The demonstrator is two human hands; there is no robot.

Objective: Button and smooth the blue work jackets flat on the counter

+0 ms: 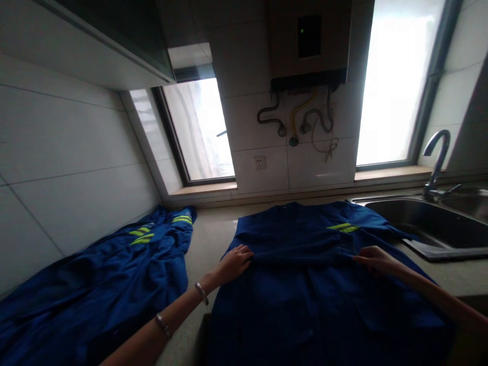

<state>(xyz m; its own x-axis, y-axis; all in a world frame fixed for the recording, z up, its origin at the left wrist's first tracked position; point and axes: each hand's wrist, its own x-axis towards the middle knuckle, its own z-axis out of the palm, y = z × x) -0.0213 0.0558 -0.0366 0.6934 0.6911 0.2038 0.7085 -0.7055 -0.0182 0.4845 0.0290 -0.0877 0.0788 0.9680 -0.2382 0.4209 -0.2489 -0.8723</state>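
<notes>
The blue jacket (pixel 290 235) lies on the table (pixel 209 229), reaching from near the back edge and going down over the front edge. The left hand (pixel 238 258) and the right hand (pixel 372 258) each pinch a fold of its cloth. Another blue garment (pixel 152 264) lies along the table's left edge.
</notes>
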